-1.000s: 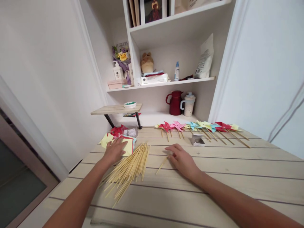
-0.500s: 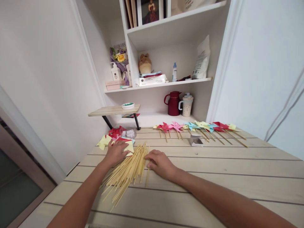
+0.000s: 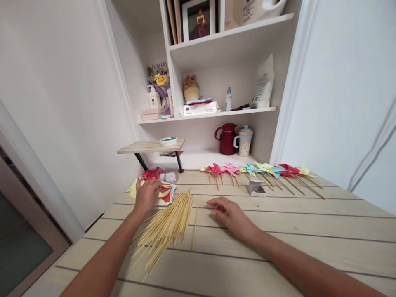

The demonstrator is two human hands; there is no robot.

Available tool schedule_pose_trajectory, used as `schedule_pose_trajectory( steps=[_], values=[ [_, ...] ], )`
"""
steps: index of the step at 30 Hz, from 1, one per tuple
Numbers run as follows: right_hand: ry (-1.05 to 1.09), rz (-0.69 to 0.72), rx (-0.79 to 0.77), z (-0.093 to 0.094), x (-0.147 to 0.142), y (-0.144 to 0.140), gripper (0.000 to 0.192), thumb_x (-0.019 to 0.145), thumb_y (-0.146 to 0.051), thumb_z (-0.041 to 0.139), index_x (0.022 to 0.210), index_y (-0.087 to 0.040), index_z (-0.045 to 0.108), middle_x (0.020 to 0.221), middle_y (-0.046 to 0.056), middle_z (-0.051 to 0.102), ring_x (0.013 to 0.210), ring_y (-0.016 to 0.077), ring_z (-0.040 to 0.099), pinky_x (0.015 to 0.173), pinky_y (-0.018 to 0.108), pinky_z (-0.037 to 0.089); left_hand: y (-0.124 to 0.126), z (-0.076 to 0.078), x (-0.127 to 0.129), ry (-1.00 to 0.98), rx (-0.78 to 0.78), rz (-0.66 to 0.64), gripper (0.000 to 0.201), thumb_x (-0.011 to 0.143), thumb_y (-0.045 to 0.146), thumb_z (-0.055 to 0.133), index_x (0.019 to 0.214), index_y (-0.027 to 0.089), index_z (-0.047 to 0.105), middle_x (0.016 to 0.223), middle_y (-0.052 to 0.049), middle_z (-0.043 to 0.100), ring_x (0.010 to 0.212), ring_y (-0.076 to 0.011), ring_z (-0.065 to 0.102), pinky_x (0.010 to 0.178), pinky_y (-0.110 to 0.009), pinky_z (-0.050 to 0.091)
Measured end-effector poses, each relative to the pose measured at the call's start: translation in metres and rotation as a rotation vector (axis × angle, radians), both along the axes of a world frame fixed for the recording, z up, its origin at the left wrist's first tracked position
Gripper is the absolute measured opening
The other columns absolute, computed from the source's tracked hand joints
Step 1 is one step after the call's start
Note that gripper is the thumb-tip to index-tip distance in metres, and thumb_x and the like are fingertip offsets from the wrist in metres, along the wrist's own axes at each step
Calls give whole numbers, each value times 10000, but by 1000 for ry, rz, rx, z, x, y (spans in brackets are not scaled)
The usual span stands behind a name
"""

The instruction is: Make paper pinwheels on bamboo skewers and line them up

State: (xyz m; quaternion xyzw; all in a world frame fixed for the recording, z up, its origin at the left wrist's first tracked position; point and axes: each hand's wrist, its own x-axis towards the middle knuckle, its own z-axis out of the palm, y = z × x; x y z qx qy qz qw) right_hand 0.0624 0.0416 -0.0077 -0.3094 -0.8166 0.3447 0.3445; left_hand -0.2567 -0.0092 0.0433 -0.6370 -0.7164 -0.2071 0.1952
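Paper squares (image 3: 165,193): thin, light and floppy sheets, stacked at the table's far left; I judge they crease easily, so best lifted by an edge or corner, one sheet at a time.
Left hand (image 3: 146,194): fingers spread and curled onto the stack, pressing on the top sheets; whether any sheet is pinched, I cannot tell.
Right hand (image 3: 230,211): open, palm down, flat on the table (image 3: 278,231), holding nothing.
Bamboo sticks (image 3: 167,225): one loose pile between my hands, too many to count; stiff, light, likely to roll, so I would grip one near its middle.
Stray stick (image 3: 194,222): one, just right of the pile.
Pinwheels (image 3: 260,169): roughly seven in a far row, overlapping.
Small box (image 3: 256,188): one.
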Motion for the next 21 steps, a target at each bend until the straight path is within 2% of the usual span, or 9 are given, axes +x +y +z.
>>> schedule_pose_trajectory(
  steps=[4,7,14,19,21],
  values=[
    [-33,5,-55,-1,2,-1,270,844,-257,536,1051,-177,689,878,63,683,769,200,597,715,317,459,-1,2,2,39,-11,-17,188,859,185,505,783,240,668,946,-42,748,1013,-244,638,1091,-473,221],
    [-39,8,-80,-5,1,1,274,850,-290,528,1039,-176,691,809,43,666,719,187,577,672,301,441,-3,3,3,55,-25,-20,162,857,199,520,757,231,643,942,-47,733,1003,-239,632,1080,-459,245],
    [-30,11,-93,-13,2,7,235,829,-304,549,958,-194,712,770,32,683,687,191,578,643,302,441,-11,7,0,68,14,6,95,834,239,596,769,233,664,1155,-69,685,1117,-248,584,1069,-448,271],
    [-13,21,-75,-14,3,8,211,817,-304,566,905,-202,730,871,55,724,780,216,620,722,328,467,-15,11,-4,43,97,42,163,869,268,575,816,270,730,1215,-46,679,1121,-253,581,1081,-478,240],
    [-2,19,-97,-15,3,8,221,816,-319,573,919,-201,729,840,49,712,752,210,608,703,325,463,-16,14,-4,44,148,55,217,894,258,538,830,272,745,1205,-51,681,1117,-256,585,1095,-494,214]
  ],
)
